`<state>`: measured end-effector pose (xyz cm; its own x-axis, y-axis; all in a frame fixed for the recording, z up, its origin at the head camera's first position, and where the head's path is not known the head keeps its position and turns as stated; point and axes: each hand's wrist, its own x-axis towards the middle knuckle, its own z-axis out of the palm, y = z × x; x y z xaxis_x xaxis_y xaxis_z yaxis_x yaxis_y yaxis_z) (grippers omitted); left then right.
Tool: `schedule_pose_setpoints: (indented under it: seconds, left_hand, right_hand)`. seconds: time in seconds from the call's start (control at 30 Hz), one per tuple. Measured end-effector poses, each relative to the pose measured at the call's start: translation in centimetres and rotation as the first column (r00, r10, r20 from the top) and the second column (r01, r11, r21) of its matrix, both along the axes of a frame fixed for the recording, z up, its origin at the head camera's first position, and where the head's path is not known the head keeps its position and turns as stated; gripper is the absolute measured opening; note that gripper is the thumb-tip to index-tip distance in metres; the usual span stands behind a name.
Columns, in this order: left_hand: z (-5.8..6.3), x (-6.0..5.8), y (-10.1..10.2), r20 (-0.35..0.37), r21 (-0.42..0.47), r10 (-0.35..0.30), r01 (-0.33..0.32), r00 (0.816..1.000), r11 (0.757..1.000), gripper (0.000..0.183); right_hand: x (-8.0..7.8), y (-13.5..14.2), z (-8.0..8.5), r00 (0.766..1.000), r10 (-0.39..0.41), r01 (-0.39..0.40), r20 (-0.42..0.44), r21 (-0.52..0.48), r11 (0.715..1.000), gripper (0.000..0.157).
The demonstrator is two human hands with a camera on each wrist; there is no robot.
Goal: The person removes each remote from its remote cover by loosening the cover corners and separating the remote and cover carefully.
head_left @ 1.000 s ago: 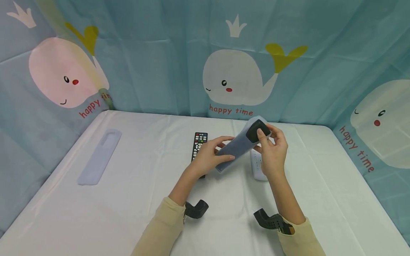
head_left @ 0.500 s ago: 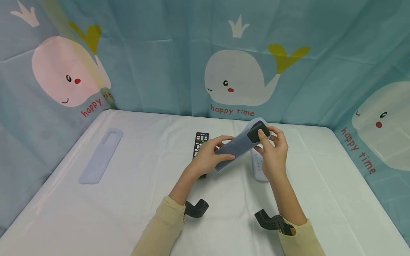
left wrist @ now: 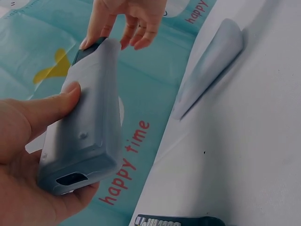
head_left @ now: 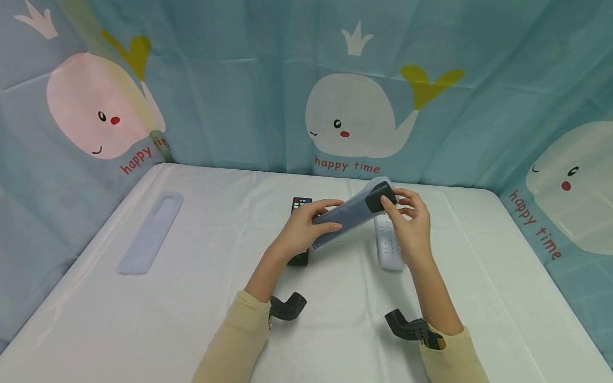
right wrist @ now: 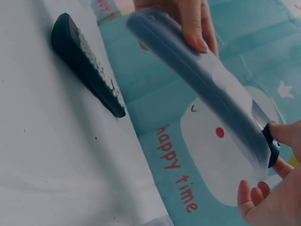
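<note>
My left hand (head_left: 300, 230) grips the lower end of a translucent bluish silicone sleeve (head_left: 346, 219), thumb on top and fingers beneath. A black remote control (head_left: 380, 197) sits inside it, its end showing through the sleeve's opening. With thumb and fingers, my right hand (head_left: 413, 226) pinches that black end. Sleeve and remote are held tilted above the table, right end higher. In the left wrist view, the closed end of the sleeve (left wrist: 89, 127) has a small dark slot. The right wrist view shows the side of the sleeve (right wrist: 197, 80).
Another black remote (head_left: 299, 259) lies partly hidden under my left hand. A white remote (head_left: 389, 247) rests beside my right wrist. Farther left on the white-clothed table (head_left: 206, 319) lies a second translucent sleeve (head_left: 148, 239). A blue whale-print curtain (head_left: 268, 106) stands behind.
Both hands have shifted slightly left with the sleeve and remote, the sleeve now lying a little flatter. More of the white remote shows, and the table's black remote is more covered.
</note>
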<state>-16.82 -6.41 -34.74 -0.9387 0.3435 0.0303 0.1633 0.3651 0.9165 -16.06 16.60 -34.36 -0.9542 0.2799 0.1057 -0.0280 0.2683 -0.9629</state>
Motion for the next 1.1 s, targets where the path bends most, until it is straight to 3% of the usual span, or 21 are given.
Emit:
schedule_pose_setpoints:
  seconds: [0.2,0.47,0.7,0.9,1.1]
  left_hand:
    - [0.1,-0.1,-0.6,-0.007,-0.012,-0.048,0.048,0.999,0.999,0.051]
    - [0.2,-0.2,-1.0,0.034,0.017,-0.106,0.106,0.994,0.994,0.051]
    - [0.1,-0.2,-0.8,0.037,0.013,-0.122,0.122,0.992,0.992,0.051]
    - [0.0,-0.3,-0.6,0.013,0.041,-0.099,0.099,0.995,0.994,0.052]
    - [-0.4,0.2,-0.5,-0.028,0.081,-0.040,0.042,0.999,0.996,0.048]
  right_hand:
    - [-0.1,0.3,0.2,0.999,0.039,-0.039,-0.002,0.100,0.994,0.040]
    - [0.2,1.6,0.8,0.978,0.206,-0.205,0.021,0.241,0.949,0.045]
    - [0.2,2.6,0.9,0.947,0.320,-0.308,-0.009,0.239,0.921,0.046]
    - [0.2,2.9,0.9,0.944,0.321,-0.303,-0.069,0.199,0.932,0.040]
    - [0.3,2.8,1.0,0.955,0.292,-0.282,-0.059,0.138,0.949,0.038]
